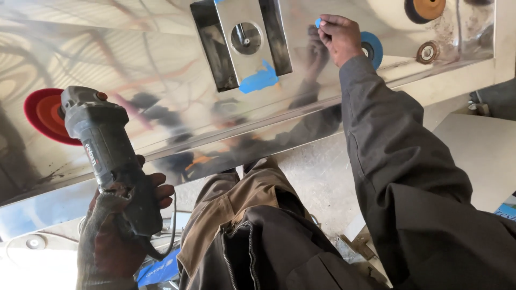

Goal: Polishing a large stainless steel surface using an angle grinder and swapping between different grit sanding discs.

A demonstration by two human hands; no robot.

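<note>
Gleaming mirror-bright steel panel [134,70], reflection-streaked

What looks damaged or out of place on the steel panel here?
A torn scrap of blue film clings below the square plate, the rest apparently peeled off. The right hand pinches another small blue piece. Loose discs lie on the steel panel. The left hand holds a grinder.
</note>
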